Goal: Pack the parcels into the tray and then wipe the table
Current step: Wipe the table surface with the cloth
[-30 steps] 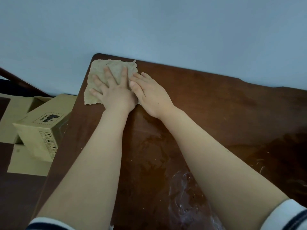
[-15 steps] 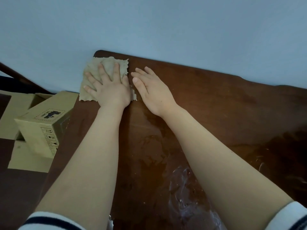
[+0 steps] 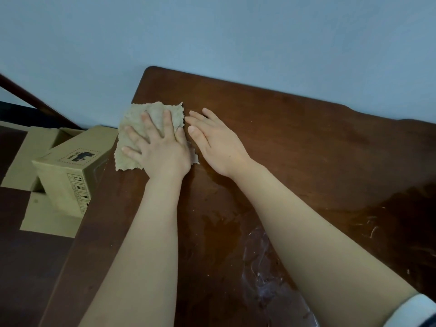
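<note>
- The left hand (image 3: pixel 162 149) lies palm down on a ragged beige cloth (image 3: pixel 133 114). Its fingers (image 3: pixel 147 121) are spread wide and pretty much straight, so it's pressing the cloth flat, not gripping it.
- The cloth sits up near the far left corner of the dark brown desk (image 3: pixel 306 142), with its left edge right about at the desk's side. One frayed corner pokes out from under the wrist side of the hand.
- The right hand (image 3: pixel 219 147) is just beside it, palm down on bare wood. Its fingers (image 3: pixel 200 119) are straight and held close together, holding nothing. The thumb lies next to the cloth's right edge, and honestly I can't tell if it touches.
- There's a shiny wet smear (image 3: pixel 219 223) on the wood between the two forearms.
- Nearer the person, a crumpled bit of clear plastic film (image 3: pixel 266 274) lies on the desk against the right forearm.
- The parcel (image 3: pixel 68 175) is a closed cardboard box off to the left of the desk and lower down. It has a dark logo on top and little handling symbols on its side.
- It's sitting among flat cardboard flaps (image 3: pixel 47 223). I can't tell whether that counts as a tray.
- A pale blue wall (image 3: pixel 212 31) runs right behind the desk.
- A white sleeve (image 3: pixel 415 308) with a dark stripe shows at the right arm.
</note>
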